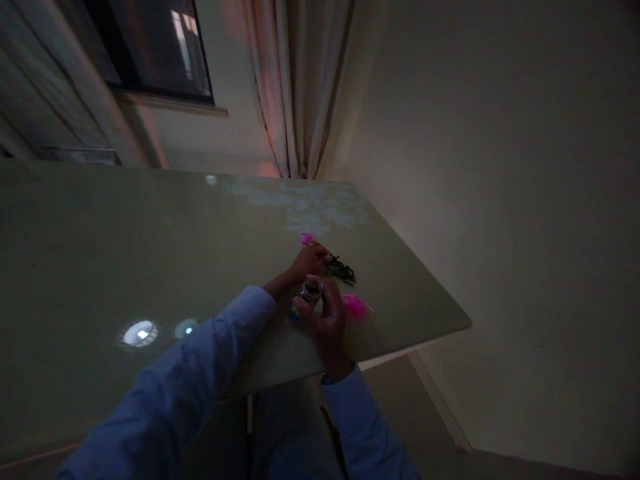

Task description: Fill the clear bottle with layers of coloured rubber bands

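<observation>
My right hand (330, 320) is wrapped round a small glass jar (313, 291), its round mouth tilted up towards me. Just beyond it, my left hand (309, 260) has its fingertips drawn together at the left edge of a pile of short dark strips (341, 270). Whether a strip is between those fingers is too small to make out. To the right of my right hand lies a bright pink heap of fine pieces (355, 307). A small pink object (306, 238) is on the table behind my left hand. Something blue (294, 313) shows beside the jar, partly covered by my right hand.
The glossy pale green table (415, 287) has its right corner and front edge close by. A wall (500, 200) rises along the right side. Curtains (300, 87) and a dark window (155, 47) are behind the table. Lamp reflections show on its left part.
</observation>
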### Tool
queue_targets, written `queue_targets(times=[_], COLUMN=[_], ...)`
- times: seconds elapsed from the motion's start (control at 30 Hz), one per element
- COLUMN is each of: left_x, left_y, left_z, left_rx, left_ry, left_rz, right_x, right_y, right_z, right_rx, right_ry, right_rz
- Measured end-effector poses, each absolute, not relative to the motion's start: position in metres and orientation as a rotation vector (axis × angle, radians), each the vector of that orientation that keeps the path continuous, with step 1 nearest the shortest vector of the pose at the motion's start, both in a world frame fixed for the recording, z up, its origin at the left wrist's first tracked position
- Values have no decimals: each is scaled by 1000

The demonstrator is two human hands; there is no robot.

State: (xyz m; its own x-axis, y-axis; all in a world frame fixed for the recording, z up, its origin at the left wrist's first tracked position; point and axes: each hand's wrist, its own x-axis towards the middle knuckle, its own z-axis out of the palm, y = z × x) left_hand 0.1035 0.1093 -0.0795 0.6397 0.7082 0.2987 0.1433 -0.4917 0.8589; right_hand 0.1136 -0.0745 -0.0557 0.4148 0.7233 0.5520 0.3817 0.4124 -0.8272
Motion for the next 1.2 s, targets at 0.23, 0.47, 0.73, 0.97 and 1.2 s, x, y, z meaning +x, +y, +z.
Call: queue_targets(times=[0.23, 0.47, 0.73, 0.97, 1.2], left_x=[81, 28, -39, -79, -93], left_y=[103, 95, 89, 94, 86], left_z=[-71, -47, -27, -26, -20], left_rx=[1704, 1500, 1311, 1635, 1986], left_ry=[656, 593, 598, 769, 886], left_rz=[856, 856, 899, 1025, 1175], right_x=[115, 118, 117, 110, 96], right_y=[-72, -67, -48, -17, 4], right_z=[-59, -66, -61, -44, -42], right_rx=[-1191, -1214, -1246, -1256, -1259], right_ry=[-1175, -1140, -1254, -1418, -1572], right_rz=[294, 260, 226, 196, 185])
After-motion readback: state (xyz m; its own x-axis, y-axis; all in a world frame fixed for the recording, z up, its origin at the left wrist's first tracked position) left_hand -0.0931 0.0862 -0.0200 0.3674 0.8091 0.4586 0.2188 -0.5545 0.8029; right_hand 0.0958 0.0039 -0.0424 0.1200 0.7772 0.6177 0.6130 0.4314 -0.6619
